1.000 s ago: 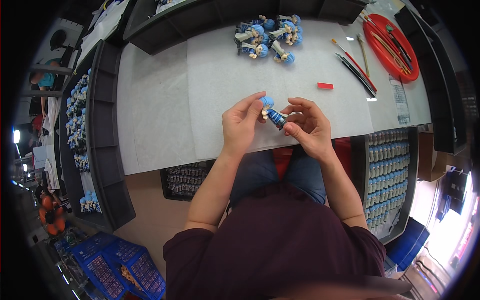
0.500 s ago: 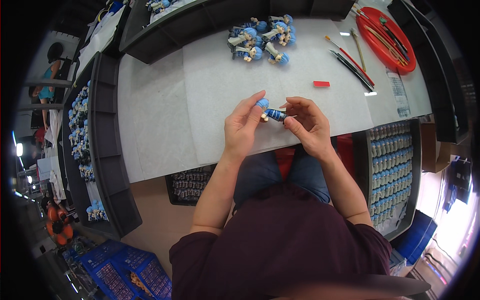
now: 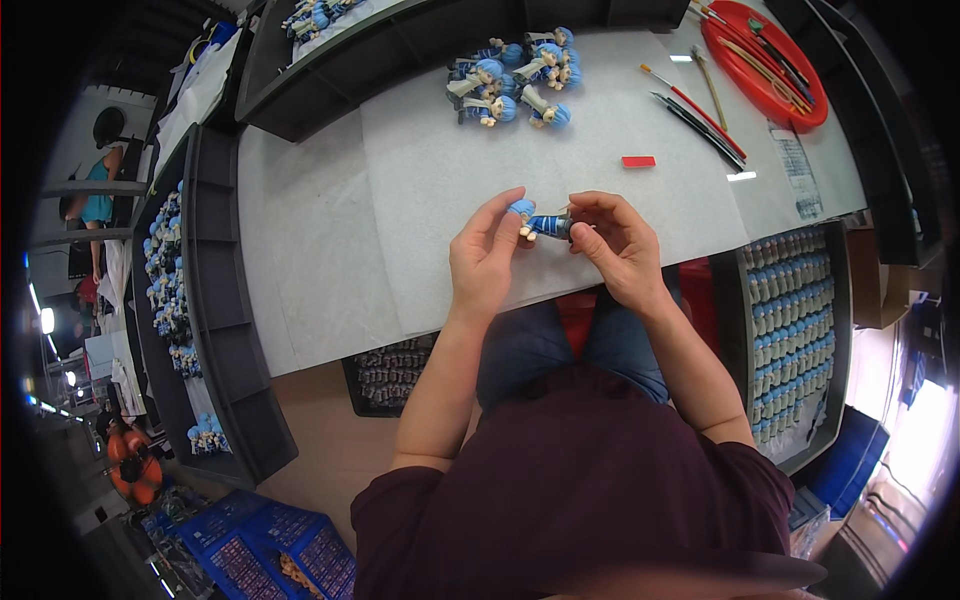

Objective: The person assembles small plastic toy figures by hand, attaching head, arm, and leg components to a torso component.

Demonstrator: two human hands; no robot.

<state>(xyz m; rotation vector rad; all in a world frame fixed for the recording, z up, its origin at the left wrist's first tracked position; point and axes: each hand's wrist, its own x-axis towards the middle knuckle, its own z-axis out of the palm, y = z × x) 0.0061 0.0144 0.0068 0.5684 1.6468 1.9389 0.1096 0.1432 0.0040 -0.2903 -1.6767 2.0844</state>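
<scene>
Between my hands, over the front part of the white-covered table (image 3: pixel 420 250), lies a small blue-haired figurine (image 3: pixel 547 226) on its side. My left hand (image 3: pixel 484 250) pinches its head between thumb and fingers. The thumb and curled fingers of my right hand (image 3: pixel 618 240) close on the dark feet end. Its blue body with white stripes shows between the two hands. Farther back on the table rests a loose group of similar figurines (image 3: pixel 540 70), and a small red block (image 3: pixel 638 162) lies beyond my right hand.
Paintbrushes (image 3: pixel 700 125) lie at the right, beside a red tray (image 3: pixel 730 60) of tools. Dark crates of figurines stand at the left (image 3: pixel 215 230), the back (image 3: pixel 400 45) and the lower right (image 3: pixel 745 330). Blue baskets (image 3: pixel 250 530) sit at the lower left.
The figurine has turned slightly in my fingers, and my right hand now closes nearer its feet. The whole view has shifted a little.
</scene>
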